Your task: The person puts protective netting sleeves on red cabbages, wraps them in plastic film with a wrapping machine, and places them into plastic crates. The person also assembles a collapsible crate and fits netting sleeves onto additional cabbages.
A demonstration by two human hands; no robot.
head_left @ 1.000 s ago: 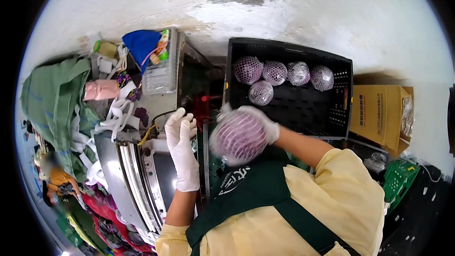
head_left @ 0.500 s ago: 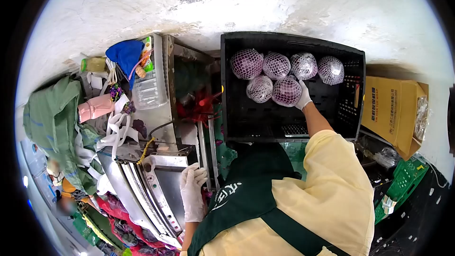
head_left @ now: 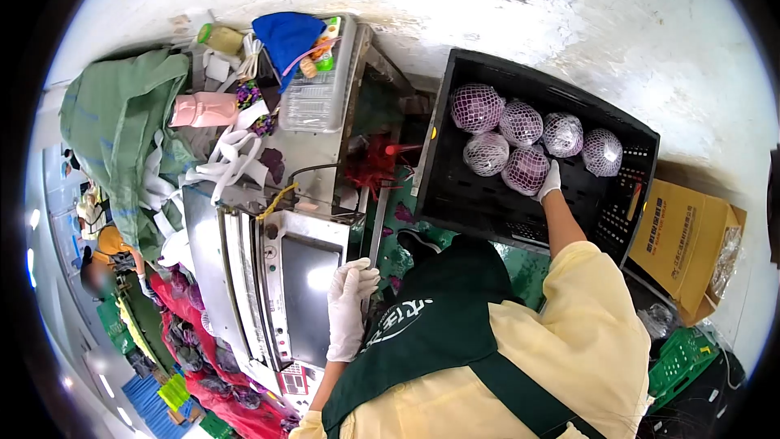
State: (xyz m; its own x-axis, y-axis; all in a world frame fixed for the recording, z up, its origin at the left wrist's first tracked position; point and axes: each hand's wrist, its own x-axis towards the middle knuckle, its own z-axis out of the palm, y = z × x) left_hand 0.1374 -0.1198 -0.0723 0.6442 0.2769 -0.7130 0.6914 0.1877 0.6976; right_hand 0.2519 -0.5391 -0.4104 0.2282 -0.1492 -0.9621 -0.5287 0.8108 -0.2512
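Observation:
Inside the black plastic crate (head_left: 487, 223) sit several round red cabbages (head_left: 478, 108), each wrapped in clear film and a white net. My gloved right hand (head_left: 551, 181) reaches in, its fingers stretched along the right side of the front cabbage (head_left: 524, 169). It touches that cabbage without wrapping round it; part of the fingers is hidden. In a white glove, my left hand (head_left: 349, 305) is raised in front of the apron, beside the metal machine (head_left: 305, 293). Its fingers are curled together and nothing shows in them.
A cardboard box (head_left: 678, 240) stands right of the crate, above a green crate (head_left: 682, 366). On the left counter lie a clear plastic container (head_left: 313, 106), a pink bottle (head_left: 205, 110), a jar (head_left: 219, 38) and green cloth (head_left: 122, 106). Another person (head_left: 118, 252) is at far left.
The view has turned, so the crate appears tilted and farther right. My right hand remains against the same cabbage. My left hand stays raised by the machine, its fingers still curled.

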